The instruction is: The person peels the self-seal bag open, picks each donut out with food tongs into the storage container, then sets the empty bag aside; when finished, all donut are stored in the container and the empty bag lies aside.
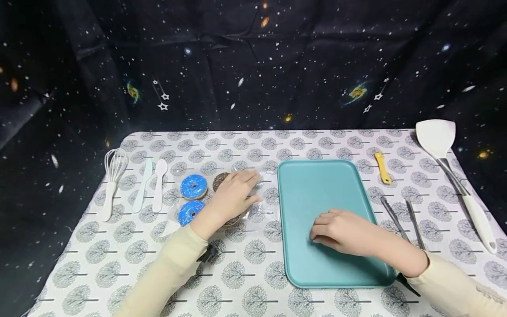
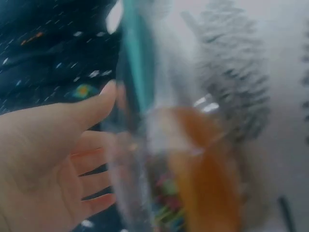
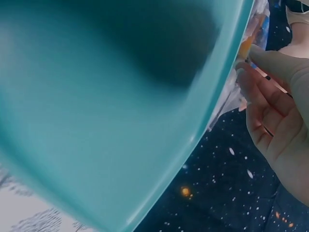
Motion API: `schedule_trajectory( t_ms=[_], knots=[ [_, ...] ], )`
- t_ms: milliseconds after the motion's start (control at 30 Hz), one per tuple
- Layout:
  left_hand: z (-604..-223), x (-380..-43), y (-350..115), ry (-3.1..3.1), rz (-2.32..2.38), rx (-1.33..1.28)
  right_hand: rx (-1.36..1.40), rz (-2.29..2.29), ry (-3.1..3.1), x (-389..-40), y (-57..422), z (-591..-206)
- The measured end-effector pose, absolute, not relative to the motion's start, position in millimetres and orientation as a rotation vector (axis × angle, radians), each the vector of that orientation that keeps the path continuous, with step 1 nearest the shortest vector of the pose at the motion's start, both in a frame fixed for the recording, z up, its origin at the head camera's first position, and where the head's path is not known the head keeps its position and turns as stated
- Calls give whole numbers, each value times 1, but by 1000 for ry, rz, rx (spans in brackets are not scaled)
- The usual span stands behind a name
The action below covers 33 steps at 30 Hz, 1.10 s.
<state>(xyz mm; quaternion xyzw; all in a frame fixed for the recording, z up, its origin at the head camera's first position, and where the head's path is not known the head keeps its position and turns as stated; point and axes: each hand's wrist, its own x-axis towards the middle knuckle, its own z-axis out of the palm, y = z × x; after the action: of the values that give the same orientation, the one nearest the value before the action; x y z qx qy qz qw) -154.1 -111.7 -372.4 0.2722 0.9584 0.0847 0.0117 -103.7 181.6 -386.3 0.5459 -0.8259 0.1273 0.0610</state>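
1. At nine o'clock from the tray, as I see the table with the person at six, four doughnuts sit in a clear wrapper (image 2: 128, 179).
2. Round that pack, a blue doughnut (image 1: 193, 186) shows at ten o'clock and another blue doughnut (image 1: 188, 212) at eight; a brown doughnut (image 1: 219, 180) peeks out at one, and the edge of a second brown doughnut (image 1: 233, 221) at between four and five.
3. Over the pack reaches the left hand (image 1: 233, 193), fingers and thumb spread and pointing towards two o'clock; it grips nothing that I can see. I can't tell whether it touches the wrapper, as the close view from that wrist is blurred.
4. Near the middle of the turquoise tray (image 1: 325, 185) hovers the right hand (image 1: 348, 233), fingers loosely bent, thumb beneath, pointing towards nine and grasping nothing visible.
5. From the tray, a yellow handle (image 1: 382, 168) lies between one and two o'clock, the tongs (image 1: 392, 216) at three, partly behind the right forearm, and a white spatula (image 1: 435, 137) between two and three.
6. At nine from the doughnuts lie a white spoon (image 1: 159, 185), a mint knife (image 1: 141, 187) and, outermost, a whisk (image 1: 111, 189).
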Motion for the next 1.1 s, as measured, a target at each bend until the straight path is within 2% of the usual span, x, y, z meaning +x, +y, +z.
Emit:
schedule_trajectory(
  t_ms=[233, 667, 1100],
  knots=[
    [-384, -159, -111, 3103, 433, 856, 1618, 409, -2504, -99, 190, -389],
    [-379, -154, -117, 3253, 752, 862, 1501, 496, -2528, -99, 215, -396],
    [-371, -147, -123, 3173, 1052, 679, 1063, 349, -2631, -92, 281, -395]
  ],
)
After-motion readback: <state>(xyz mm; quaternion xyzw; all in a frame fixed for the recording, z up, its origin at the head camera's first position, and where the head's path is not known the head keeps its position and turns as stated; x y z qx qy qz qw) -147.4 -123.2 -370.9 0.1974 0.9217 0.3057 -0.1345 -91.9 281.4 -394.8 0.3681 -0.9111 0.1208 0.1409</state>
